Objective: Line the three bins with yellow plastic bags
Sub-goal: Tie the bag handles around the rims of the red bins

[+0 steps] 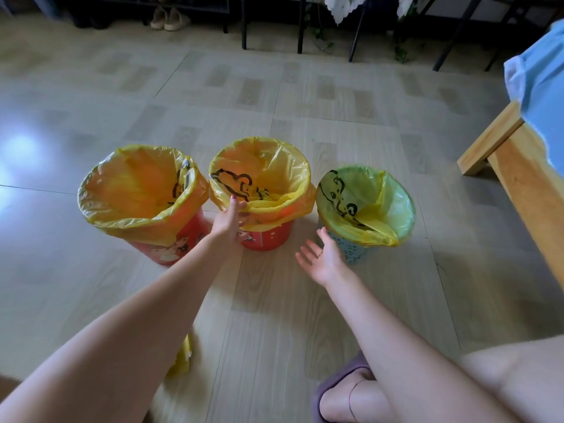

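Note:
Three small bins stand in a row on the floor, each with a yellow plastic bag folded over its rim. The left red bin (186, 236) tilts toward me. The middle red bin (271, 238) stands upright. The right bin (351, 250) is blue with dots. My left hand (230, 219) rests against the near rim of the middle bin, thumb on the yellow bag (274, 209). My right hand (320, 259) is open, palm up, beside the blue bin's left side, its fingertips touching the bag's edge (360, 235).
More yellow bag material (183, 357) lies on the floor under my left forearm. A wooden bed frame (518, 166) with blue bedding stands at the right. Black furniture legs (300, 25) and shoes (169, 18) line the far wall. My slippered foot (338, 389) is at the bottom.

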